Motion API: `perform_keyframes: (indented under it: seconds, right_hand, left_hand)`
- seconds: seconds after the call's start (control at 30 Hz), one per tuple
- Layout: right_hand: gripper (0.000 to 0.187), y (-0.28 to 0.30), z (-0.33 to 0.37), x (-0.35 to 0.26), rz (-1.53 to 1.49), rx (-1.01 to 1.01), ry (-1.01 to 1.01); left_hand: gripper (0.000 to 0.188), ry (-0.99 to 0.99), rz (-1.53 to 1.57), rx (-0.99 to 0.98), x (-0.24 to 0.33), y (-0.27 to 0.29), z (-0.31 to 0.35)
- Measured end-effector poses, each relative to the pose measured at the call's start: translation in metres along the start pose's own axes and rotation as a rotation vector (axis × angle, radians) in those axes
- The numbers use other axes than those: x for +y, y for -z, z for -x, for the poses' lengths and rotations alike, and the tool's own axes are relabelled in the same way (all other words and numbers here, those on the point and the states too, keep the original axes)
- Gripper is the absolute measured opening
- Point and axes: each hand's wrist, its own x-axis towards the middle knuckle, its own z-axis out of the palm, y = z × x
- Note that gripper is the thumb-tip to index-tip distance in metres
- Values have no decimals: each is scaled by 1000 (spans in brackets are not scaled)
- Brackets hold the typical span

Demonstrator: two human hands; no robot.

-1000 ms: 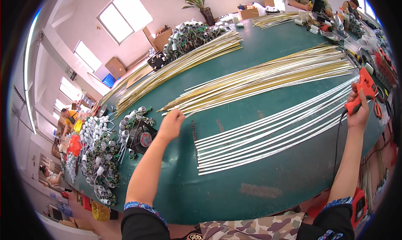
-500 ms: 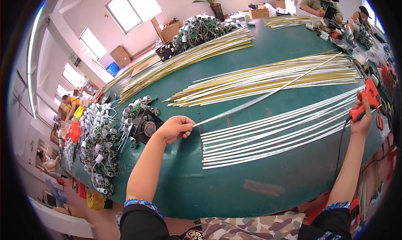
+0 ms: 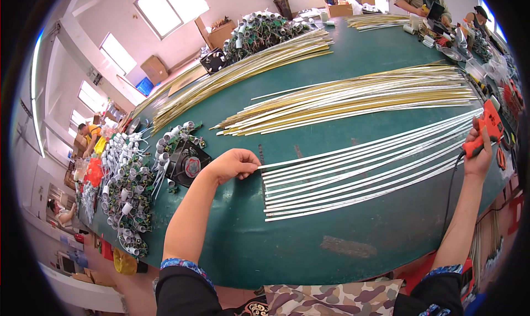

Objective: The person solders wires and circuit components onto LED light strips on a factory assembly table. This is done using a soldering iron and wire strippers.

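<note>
My left hand (image 3: 236,166) pinches the left end of a long thin white strip (image 3: 309,157) between thumb and fingers. That strip lies along the far side of a row of similar white strips (image 3: 331,209), spread nearly parallel on the green tabletop (image 3: 232,250). Their left ends line up near a dark mark on the surface. In my right hand (image 3: 478,162), at the row's right end, is a red gun-shaped tool (image 3: 492,123) with a black cord. Its tip is hard to make out against the clutter.
Beyond the row lies a loose pile of white and yellow strips (image 3: 353,103). A black fan (image 3: 187,164) and heaped circuit boards with white caps (image 3: 126,205) stand at the left. Orange-handled scissors (image 3: 501,158) lie at the right. Another person (image 3: 422,1) works at the far right.
The strip in my left hand, raised and slanting over the pile before, has come down beside the row. My left hand has shifted slightly right; the right still holds the red tool.
</note>
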Motion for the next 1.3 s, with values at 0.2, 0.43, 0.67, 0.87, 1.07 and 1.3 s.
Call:
perform_keyframes:
  seconds: [0.2, 0.43, 0.67, 0.87, 1.07, 1.3]
  right_hand:
    - [45, 2, -1, 2, 34, -23, -2]
    - [49, 3, -1, 0, 68, -75, 0]
    - [47, 0, 3, -1, 31, -59, 1]
    - [47, -6, 5, 0, -21, -13, -5]
    - [46, -2, 5, -2, -28, -20, -13]
    - [47, -8, 5, 1, -24, 18, -7]
  left_hand:
    - [9, 61, -301, -48, 20, -10, -20]
    - [23, 143, -690, -17, 43, -16, -30]
    - [20, -269, -1042, 539, 28, 10, -63]
    - [19, -222, -1294, 678, 28, 21, -70]
    - [15, -370, -1353, 601, 25, 26, -91]
    - [11, -605, -1301, 697, 25, 35, -81]
